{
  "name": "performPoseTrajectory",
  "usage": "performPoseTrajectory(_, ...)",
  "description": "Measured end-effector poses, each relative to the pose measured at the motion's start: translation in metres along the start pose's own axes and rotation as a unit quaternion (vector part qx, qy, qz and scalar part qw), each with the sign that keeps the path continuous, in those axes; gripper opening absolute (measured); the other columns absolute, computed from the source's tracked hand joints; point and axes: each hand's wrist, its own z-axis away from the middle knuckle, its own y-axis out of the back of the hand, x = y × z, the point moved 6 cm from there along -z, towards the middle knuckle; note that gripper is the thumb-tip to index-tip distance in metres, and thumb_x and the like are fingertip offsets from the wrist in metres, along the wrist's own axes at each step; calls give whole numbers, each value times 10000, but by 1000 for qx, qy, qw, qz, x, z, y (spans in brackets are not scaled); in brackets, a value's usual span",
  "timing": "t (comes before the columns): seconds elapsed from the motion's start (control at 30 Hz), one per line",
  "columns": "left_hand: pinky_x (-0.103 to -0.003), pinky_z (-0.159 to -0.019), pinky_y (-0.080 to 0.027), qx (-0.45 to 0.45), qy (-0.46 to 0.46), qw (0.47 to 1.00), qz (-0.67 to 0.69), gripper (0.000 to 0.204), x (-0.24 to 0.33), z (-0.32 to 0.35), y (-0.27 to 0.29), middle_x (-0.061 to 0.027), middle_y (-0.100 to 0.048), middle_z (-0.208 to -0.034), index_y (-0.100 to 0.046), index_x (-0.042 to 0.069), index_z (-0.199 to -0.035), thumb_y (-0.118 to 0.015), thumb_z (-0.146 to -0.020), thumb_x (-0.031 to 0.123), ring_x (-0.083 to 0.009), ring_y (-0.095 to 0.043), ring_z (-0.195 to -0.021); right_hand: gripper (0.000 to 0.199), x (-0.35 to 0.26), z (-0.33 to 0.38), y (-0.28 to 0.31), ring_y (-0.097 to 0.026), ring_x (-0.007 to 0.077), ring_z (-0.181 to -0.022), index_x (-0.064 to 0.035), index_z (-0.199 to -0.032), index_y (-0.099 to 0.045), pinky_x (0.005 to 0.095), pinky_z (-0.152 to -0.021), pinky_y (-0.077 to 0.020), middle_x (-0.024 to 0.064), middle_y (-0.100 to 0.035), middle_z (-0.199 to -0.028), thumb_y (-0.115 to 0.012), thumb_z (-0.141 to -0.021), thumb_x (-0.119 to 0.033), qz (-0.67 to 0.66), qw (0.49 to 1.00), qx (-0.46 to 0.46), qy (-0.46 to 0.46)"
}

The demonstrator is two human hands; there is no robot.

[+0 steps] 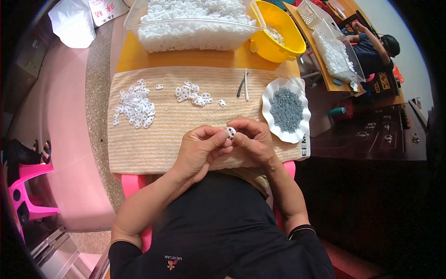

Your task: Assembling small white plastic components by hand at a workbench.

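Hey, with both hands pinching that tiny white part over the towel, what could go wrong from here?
The white part is pinched only by fingertips of the left hand and right hand, so it might slip and drop into the lap. The plate of grey pieces overhangs the towel edge near the right hand; an elbow nudge could tip it.
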Motion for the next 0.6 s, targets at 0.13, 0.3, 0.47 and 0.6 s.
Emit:
performPoseTrajectory(0.13,-250,-700,-585,3,2,1000,10,105,1,0,-3,-79,-671,-899,-628,11,-983,-622,-901,77,-123,-661,-760,248,0,0,2,-606,112,-903,28,-1120,-605,243,-800,-504,52,-636,-986,-632,-889,-58,3,1000,19,-7)
performPoseTrajectory(0.3,-243,-693,-589,-5,2,1000,9,91,1,0,-3,-81,-668,-898,-622,16,-972,-619,-902,75,-127,-664,-763,240,-3,0,1,-607,116,-908,37,-1110,-609,246,-798,-506,59,-627,-1011,-629,-888,-50,11,1000,11,5)
performPoseTrajectory(0.47,-245,-692,-597,-7,-4,1000,15,60,2,1,-3,-81,-661,-883,-591,32,-933,-622,-900,73,-133,-666,-761,232,-2,-1,2,-605,117,-907,50,-1099,-610,243,-791,-510,66,-609,-1039,-627,-884,-37,22,999,-8,22)
performPoseTrajectory(0.6,-250,-691,-600,-17,-1,1000,17,71,2,0,-3,-81,-653,-876,-563,44,-894,-624,-899,81,-132,-660,-762,237,-3,-2,1,-605,120,-890,56,-1095,-607,239,-780,-512,72,-599,-1036,-633,-882,-42,17,999,-19,37)
